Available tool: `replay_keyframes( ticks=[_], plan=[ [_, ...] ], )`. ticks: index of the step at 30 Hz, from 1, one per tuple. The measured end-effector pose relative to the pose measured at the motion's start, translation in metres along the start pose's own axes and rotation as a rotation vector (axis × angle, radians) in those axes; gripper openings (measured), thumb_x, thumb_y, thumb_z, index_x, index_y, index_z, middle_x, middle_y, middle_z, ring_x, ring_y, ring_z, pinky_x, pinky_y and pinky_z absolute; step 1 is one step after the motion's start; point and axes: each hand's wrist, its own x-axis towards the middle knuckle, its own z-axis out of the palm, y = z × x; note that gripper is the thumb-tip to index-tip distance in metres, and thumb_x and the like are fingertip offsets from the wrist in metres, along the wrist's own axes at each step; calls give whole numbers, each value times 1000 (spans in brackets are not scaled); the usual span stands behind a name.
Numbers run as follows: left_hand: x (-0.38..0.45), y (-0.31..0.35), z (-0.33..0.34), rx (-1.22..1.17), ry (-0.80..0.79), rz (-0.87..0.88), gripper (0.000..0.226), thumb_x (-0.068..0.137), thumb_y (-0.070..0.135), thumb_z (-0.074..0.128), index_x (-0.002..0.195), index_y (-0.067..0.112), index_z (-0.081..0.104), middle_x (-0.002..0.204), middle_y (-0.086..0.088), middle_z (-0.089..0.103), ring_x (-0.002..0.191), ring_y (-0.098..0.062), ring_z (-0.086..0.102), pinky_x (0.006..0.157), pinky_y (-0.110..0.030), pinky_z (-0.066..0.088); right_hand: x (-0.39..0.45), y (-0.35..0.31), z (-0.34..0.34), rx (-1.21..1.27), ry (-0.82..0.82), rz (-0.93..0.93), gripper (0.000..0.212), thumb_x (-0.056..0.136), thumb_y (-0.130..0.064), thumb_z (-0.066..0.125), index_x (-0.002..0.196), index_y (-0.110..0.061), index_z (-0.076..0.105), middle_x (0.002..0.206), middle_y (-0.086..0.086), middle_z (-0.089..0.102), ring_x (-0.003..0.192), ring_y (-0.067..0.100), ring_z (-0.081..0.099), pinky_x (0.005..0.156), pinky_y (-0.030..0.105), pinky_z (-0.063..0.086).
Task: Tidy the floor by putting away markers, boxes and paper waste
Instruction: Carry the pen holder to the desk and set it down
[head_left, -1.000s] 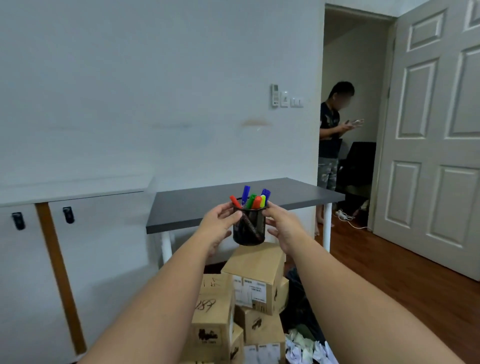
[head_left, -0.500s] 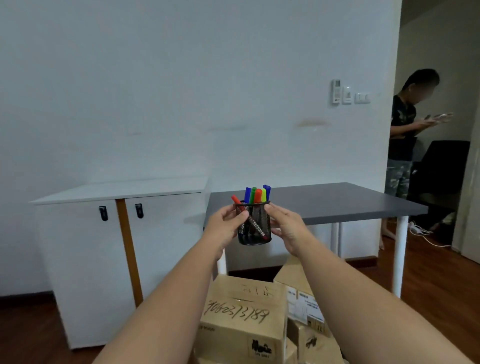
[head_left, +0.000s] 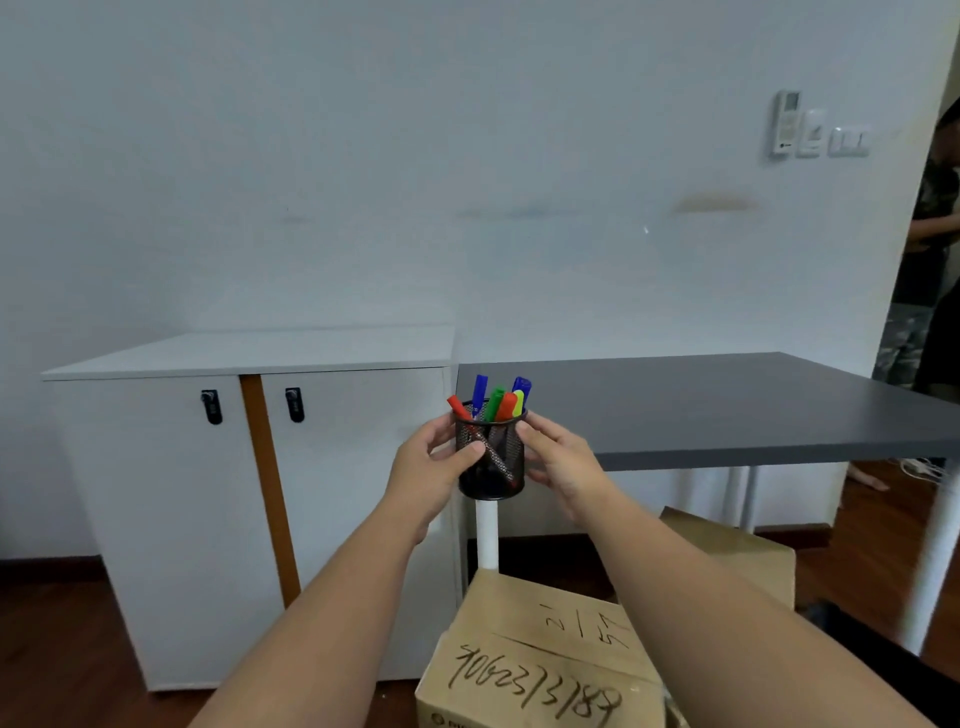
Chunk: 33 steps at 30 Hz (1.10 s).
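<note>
The person holds a black wire-mesh pen cup (head_left: 491, 457) in the air with both hands, in front of the near left corner of a dark grey tabletop (head_left: 717, 405). The grip of the left hand (head_left: 434, 470) is closed on the left side of the cup, the thumb lying across the mesh. The grip of the right hand (head_left: 558, 460) is closed on its right side. Inside the cup stand coloured markers (head_left: 496, 400): red, blue, green, orange and yellow ones, and their caps stick out above the rim.

The tabletop rests on white round legs (head_left: 487, 535) and stands against a plain white wall (head_left: 415, 156). Just beside it, to the left, is a white two-door cabinet (head_left: 182, 467) with black locks and a brown strip between the doors. Below the arms are brown cardboard boxes (head_left: 540, 660), the nearest with handwritten numbers on top. The floor (head_left: 52, 665) is dark reddish wood. White switches (head_left: 815, 130) are fixed on the wall, and another person (head_left: 930, 291) stands at the right edge.
</note>
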Motion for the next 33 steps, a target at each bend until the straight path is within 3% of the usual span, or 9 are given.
replay_keyframes(
  ticks=[2, 4, 7, 9, 17, 25, 30, 33],
  plan=[
    [9, -6, -2, 7, -14, -22, 48, 87, 6, 71, 131, 22, 59, 117, 13, 64, 110, -8, 62, 91, -27, 52, 4, 2, -1, -32, 0, 6, 27, 96, -22, 57, 123, -28, 59, 104, -4, 72, 92, 5, 67, 67, 17, 53],
    [17, -8, -3, 31, -38, -24, 48, 86, 7, 72, 129, 23, 60, 122, 9, 64, 116, -13, 61, 100, -37, 50, 7, 0, -1, -76, 5, 18, 31, 96, -24, 57, 127, -28, 57, 109, -4, 70, 100, 8, 63, 70, 20, 49],
    [30, -3, -7, 105, -72, -16, 52, 84, 9, 74, 133, 21, 58, 130, 5, 62, 119, -15, 60, 101, -40, 50, 16, -7, -1, -157, 21, 25, 35, 96, -25, 57, 130, -31, 55, 110, -8, 68, 104, 10, 61, 89, 32, 49],
    [39, 1, -9, 145, -87, -22, 53, 85, 11, 73, 134, 21, 57, 130, 5, 61, 121, -17, 58, 100, -40, 50, 22, -11, -1, -191, 43, 33, 39, 96, -24, 57, 134, -29, 54, 120, -4, 67, 114, 17, 60, 102, 40, 40],
    [90, 18, -13, 252, -140, 39, 49, 86, 18, 73, 133, 21, 59, 125, 6, 64, 118, -12, 56, 106, -46, 45, 53, -30, 8, -224, 148, 45, 40, 99, -22, 49, 139, -28, 50, 119, 0, 65, 109, 16, 57, 89, 34, 41],
    [119, 30, -11, 213, -223, 58, 47, 87, 23, 72, 133, 22, 60, 127, 4, 64, 118, -14, 58, 105, -45, 45, 66, -46, 12, -243, 240, 48, 45, 97, -19, 51, 141, -28, 47, 125, 0, 62, 109, 18, 56, 87, 33, 41],
    [125, 46, -15, 146, -283, 66, 41, 91, 22, 68, 131, 22, 59, 119, 6, 64, 113, -14, 59, 89, -36, 50, 68, -54, 17, -256, 259, 26, 49, 97, -12, 50, 143, -27, 45, 130, -3, 60, 103, 16, 56, 85, 33, 41],
    [129, 51, -15, 134, -302, 70, 42, 91, 24, 68, 132, 21, 58, 123, 4, 64, 114, -16, 59, 91, -39, 51, 66, -56, 18, -255, 276, 8, 50, 96, -10, 50, 143, -27, 44, 128, -3, 60, 98, 14, 56, 84, 32, 42]
  ],
)
